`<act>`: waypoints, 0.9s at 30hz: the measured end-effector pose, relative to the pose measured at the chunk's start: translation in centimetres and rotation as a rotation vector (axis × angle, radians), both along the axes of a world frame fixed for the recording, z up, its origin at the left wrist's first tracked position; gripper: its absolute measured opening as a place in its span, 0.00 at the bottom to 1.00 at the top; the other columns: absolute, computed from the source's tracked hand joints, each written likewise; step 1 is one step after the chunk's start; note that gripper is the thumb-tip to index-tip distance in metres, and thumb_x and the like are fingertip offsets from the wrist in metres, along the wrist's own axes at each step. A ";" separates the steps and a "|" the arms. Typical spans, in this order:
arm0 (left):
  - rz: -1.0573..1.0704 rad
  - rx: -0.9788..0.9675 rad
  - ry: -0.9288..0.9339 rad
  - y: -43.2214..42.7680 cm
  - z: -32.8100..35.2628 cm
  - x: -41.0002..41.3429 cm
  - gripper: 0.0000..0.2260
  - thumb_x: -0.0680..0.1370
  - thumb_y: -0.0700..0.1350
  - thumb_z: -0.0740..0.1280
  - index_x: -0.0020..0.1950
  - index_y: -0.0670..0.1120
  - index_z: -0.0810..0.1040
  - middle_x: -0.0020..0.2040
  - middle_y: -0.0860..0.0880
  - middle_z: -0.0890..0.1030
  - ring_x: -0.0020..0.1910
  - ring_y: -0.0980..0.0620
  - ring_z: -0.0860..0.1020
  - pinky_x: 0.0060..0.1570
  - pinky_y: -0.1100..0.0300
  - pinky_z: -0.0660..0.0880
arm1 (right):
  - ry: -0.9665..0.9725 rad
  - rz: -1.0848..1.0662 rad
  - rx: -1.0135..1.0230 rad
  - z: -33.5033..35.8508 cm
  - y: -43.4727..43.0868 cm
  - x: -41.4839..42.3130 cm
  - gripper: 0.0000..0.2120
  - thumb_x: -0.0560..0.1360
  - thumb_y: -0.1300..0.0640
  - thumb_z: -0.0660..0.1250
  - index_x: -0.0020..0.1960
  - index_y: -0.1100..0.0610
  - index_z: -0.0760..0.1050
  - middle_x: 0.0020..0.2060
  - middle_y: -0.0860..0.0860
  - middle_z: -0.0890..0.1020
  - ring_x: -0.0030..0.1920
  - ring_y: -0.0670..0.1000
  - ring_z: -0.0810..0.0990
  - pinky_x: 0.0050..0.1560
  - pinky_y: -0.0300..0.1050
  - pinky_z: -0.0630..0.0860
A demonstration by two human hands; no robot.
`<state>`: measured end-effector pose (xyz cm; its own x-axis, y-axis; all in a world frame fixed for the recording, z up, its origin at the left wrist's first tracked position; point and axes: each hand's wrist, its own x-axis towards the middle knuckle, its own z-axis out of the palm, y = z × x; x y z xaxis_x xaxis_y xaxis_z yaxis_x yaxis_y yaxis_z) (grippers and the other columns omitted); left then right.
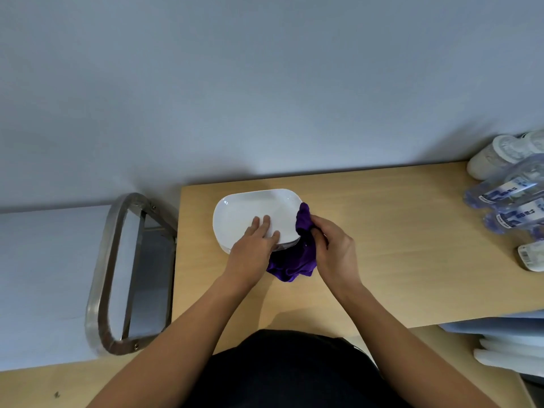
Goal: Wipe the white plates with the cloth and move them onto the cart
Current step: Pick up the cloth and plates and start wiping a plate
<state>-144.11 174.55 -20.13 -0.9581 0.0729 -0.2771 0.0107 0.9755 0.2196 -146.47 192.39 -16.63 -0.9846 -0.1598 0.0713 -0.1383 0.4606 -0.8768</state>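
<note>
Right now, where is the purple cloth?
In the head view, the right hand grips the purple cloth at the right edge of the white plates on the wooden table.

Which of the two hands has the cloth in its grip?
The right hand grips the purple cloth beside the top white plate; the left hand holds no cloth, its fingers resting on that plate.

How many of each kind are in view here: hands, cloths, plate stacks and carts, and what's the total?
Hands: 2 (left hand resting on the top plate, right hand gripping the cloth)
purple cloth: 1
stack of white plates: 1 (plates in it too tight to count)
cart: 1
Total: 5
</note>
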 end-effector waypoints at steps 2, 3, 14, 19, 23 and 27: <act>-0.014 -0.017 -0.013 0.1 0.4 0.1 0.19 0.84 0.41 0.55 0.75 0.51 0.63 0.80 0.47 0.52 0.79 0.43 0.51 0.61 0.47 0.73 | 0.021 -0.008 -0.011 0.3 0.2 0.0 0.16 0.80 0.67 0.59 0.60 0.54 0.79 0.51 0.43 0.83 0.53 0.45 0.80 0.54 0.46 0.77; -0.016 -0.007 -0.002 0.1 0.7 0.1 0.19 0.84 0.40 0.55 0.75 0.50 0.64 0.80 0.47 0.54 0.79 0.43 0.52 0.60 0.47 0.74 | 0.033 -0.011 -0.019 0.5 0.3 -0.1 0.16 0.80 0.68 0.59 0.60 0.54 0.79 0.51 0.43 0.83 0.53 0.46 0.80 0.54 0.46 0.77; 0.440 0.661 0.407 0.2 8.9 -1.7 0.09 0.81 0.44 0.64 0.51 0.45 0.84 0.31 0.51 0.76 0.32 0.58 0.71 0.35 0.66 0.66 | 0.265 -0.027 -0.058 2.6 -1.6 -1.2 0.18 0.79 0.70 0.59 0.64 0.59 0.78 0.62 0.50 0.80 0.62 0.49 0.78 0.61 0.49 0.75; 0.525 1.232 0.236 0.6 12.4 -1.4 0.07 0.80 0.42 0.67 0.53 0.47 0.85 0.46 0.49 0.86 0.46 0.54 0.82 0.53 0.55 0.77 | 0.406 0.006 -0.014 2.9 -4.7 -2.2 0.21 0.78 0.70 0.59 0.69 0.62 0.74 0.69 0.56 0.73 0.68 0.54 0.73 0.67 0.44 0.71; 0.535 1.347 0.189 -0.2 12.7 -1.4 0.13 0.80 0.36 0.64 0.58 0.49 0.83 0.53 0.49 0.85 0.56 0.49 0.82 0.60 0.47 0.77 | 0.527 0.140 -0.015 1.4 -6.1 -1.3 0.19 0.78 0.72 0.60 0.67 0.66 0.73 0.70 0.61 0.71 0.71 0.57 0.71 0.68 0.56 0.70; 0.567 1.292 0.195 -0.9 12.2 -1.2 0.12 0.81 0.37 0.64 0.60 0.49 0.82 0.54 0.50 0.85 0.57 0.48 0.82 0.61 0.43 0.76 | 0.389 0.097 -0.050 2.5 -6.8 -2.3 0.22 0.79 0.70 0.59 0.72 0.60 0.70 0.74 0.54 0.67 0.73 0.47 0.66 0.69 0.42 0.68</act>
<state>-145.34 173.63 -7.95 -0.9571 -0.2315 -0.1745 -0.1739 -0.0232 0.9845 -148.76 185.60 -14.17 -0.8632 -0.2380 0.4452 -0.5047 0.3874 -0.7715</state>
